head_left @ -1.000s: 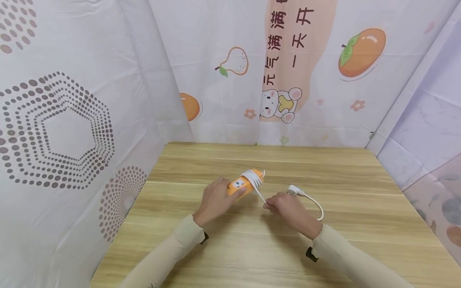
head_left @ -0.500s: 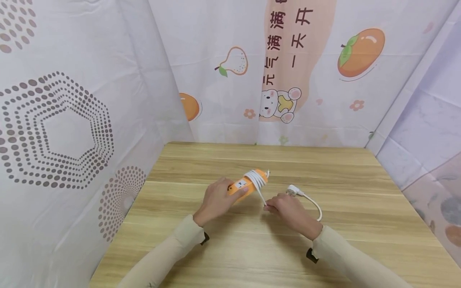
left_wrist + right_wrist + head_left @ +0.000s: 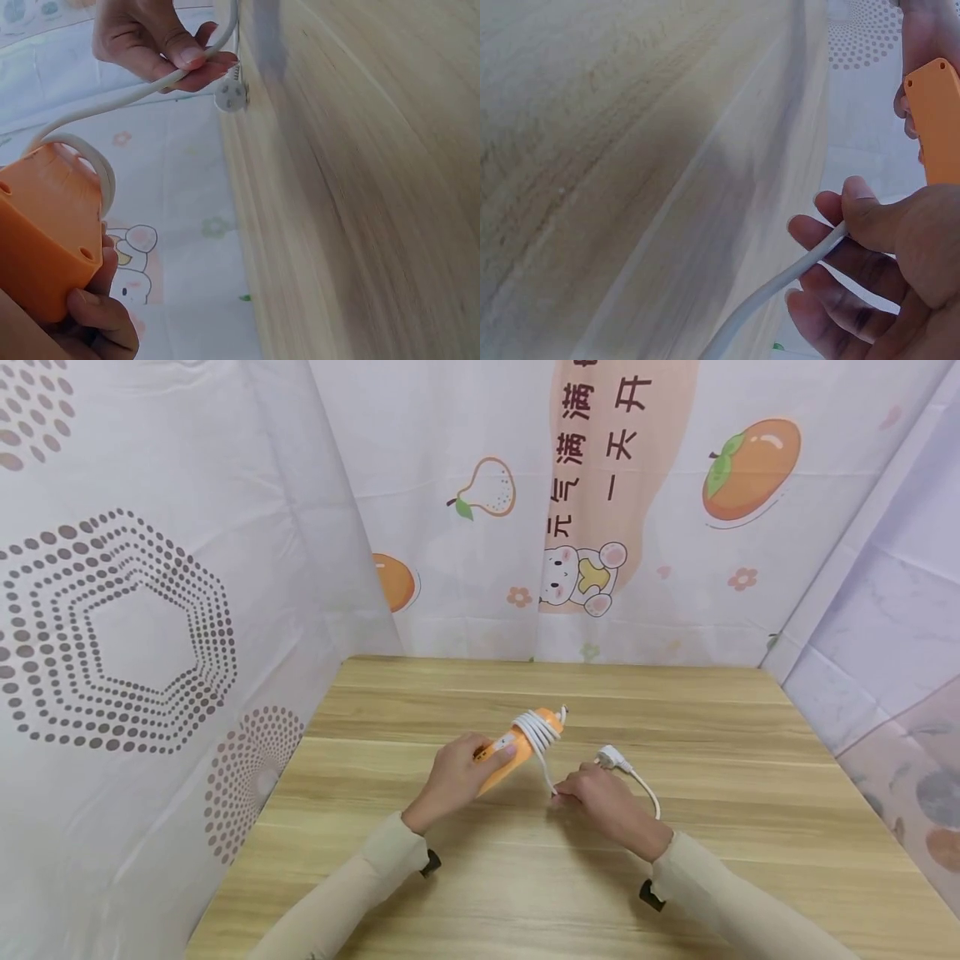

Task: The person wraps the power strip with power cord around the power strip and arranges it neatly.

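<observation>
An orange power strip (image 3: 504,766) with white socket faces is gripped at its near end by my left hand (image 3: 459,774), tilted and held above the table. White cord (image 3: 536,732) is wound in several turns round its far end. From those turns the cord runs down to my right hand (image 3: 603,795), which pinches it between thumb and fingers, as the right wrist view shows with the cord (image 3: 780,279) passing through. The cord's white plug (image 3: 611,757) lies on the table just beyond the right hand. In the left wrist view the strip's orange underside (image 3: 49,217) faces the camera.
The wood-grain table (image 3: 675,893) reaches back to a printed curtain (image 3: 465,585). Another patterned curtain (image 3: 150,693) hangs along the left side, and a pale sheet (image 3: 885,602) hangs along the right.
The power strip has tilted and turned, its far end shifting right and slightly up. The right hand stays nearly in place on the cord. The cord behind the plug has drawn in a little.
</observation>
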Motion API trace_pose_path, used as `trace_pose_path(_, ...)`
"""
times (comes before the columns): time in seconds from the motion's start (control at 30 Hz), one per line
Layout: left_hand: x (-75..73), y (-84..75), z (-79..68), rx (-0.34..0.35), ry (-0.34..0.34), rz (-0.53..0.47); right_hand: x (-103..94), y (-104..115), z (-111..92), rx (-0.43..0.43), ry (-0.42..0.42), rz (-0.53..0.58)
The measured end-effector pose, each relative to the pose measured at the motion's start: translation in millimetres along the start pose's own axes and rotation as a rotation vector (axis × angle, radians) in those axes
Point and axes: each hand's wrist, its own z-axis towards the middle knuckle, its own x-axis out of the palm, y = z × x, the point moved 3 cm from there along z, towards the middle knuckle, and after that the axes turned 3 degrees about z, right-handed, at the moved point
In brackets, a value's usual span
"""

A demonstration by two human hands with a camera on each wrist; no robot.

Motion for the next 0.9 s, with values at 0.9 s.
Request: trace_pose_path(0.9,7.1,-7.6,-8.7,0.256,0.298,-0.088,1.9,-8.2,-11.7,-0.1,-0.155,-0.071)
